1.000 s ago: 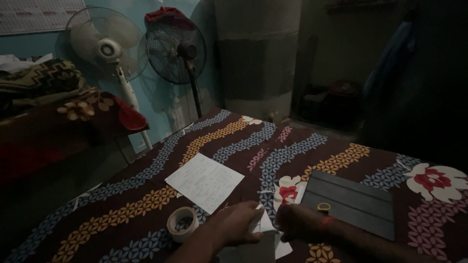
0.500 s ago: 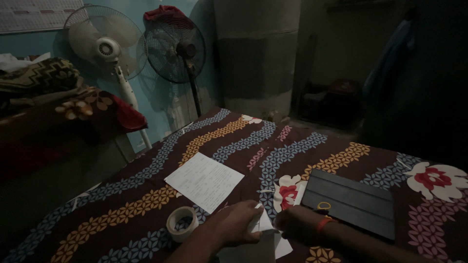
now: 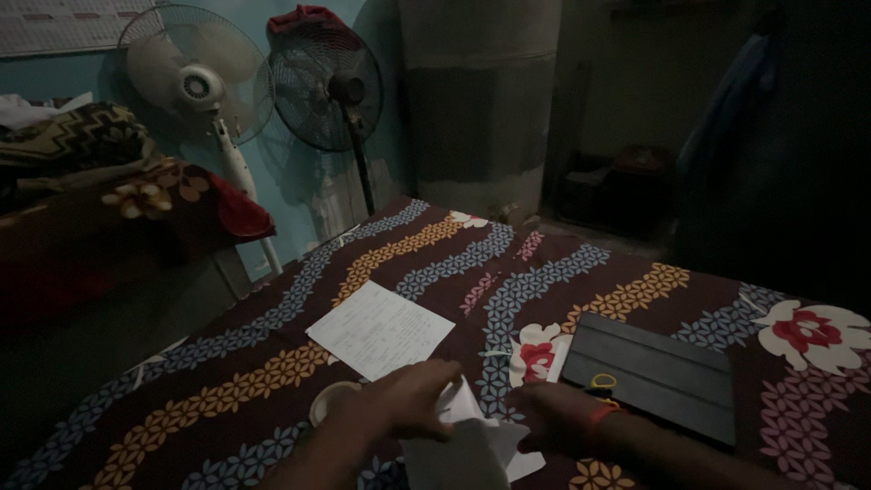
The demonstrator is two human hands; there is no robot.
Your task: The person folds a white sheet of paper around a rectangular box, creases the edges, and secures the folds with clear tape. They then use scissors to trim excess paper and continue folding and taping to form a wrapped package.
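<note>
My left hand [image 3: 399,404] and my right hand [image 3: 553,415] both grip a piece of white paper [image 3: 467,445] at the near edge of a patterned cloth-covered surface [image 3: 435,249]. The paper is raised and bent between them. A roll of tape [image 3: 328,400] lies just left of my left hand, partly hidden by it. A white written sheet [image 3: 379,330] lies flat just beyond my left hand. A dark grey flat case [image 3: 655,375] with a small yellow ring [image 3: 602,382] on it lies right of my right hand, whose wrist wears a red band.
Two standing fans, one white [image 3: 195,77] and one black [image 3: 328,86], stand at the back left by a blue wall. Piled cloths [image 3: 86,145] sit on a low surface at left. The right background is dark.
My left hand has lifted and moved up-left, raising the white paper and covering most of the tape roll. My right hand has shifted slightly along the paper's edge.
</note>
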